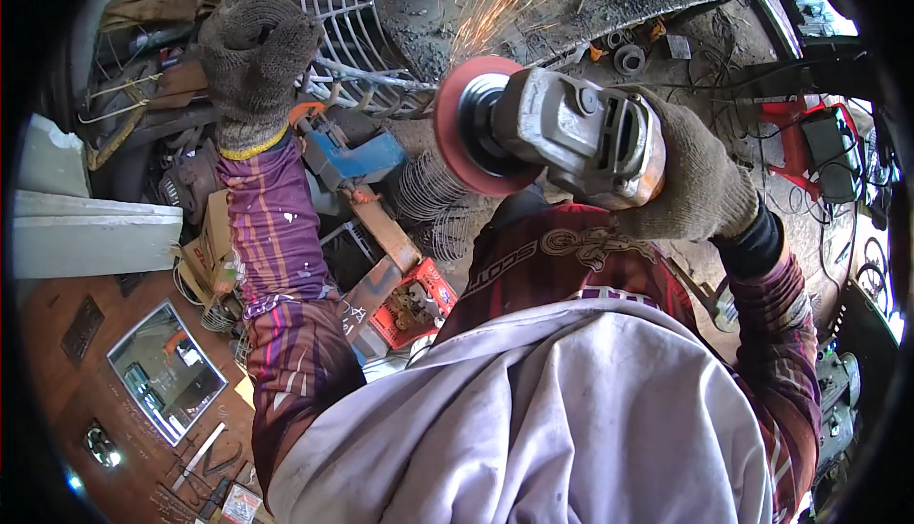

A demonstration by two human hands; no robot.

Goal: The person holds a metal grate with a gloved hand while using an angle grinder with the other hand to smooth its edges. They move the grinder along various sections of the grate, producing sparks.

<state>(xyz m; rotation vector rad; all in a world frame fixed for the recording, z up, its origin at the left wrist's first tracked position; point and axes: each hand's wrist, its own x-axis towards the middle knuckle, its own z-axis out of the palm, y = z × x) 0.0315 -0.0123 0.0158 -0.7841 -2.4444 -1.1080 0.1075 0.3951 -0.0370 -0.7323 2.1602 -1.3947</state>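
Note:
My right hand, in a brown knit glove, grips an angle grinder with a worn grey metal head. Its reddish round disc faces left, and orange sparks spray beyond it at the top. My left hand, gloved too, has its fingers curled beside a curved grille of light metal bars. The glove hides what lies inside those fingers. The grille runs from next to the left glove toward the disc, whose far edge hides any contact.
Below the left hand is a blue metal vise-like piece. Coiled wire and a red crate of small parts lie nearby. A red-and-dark machine with cables stands at right. A framed mirror lies at lower left.

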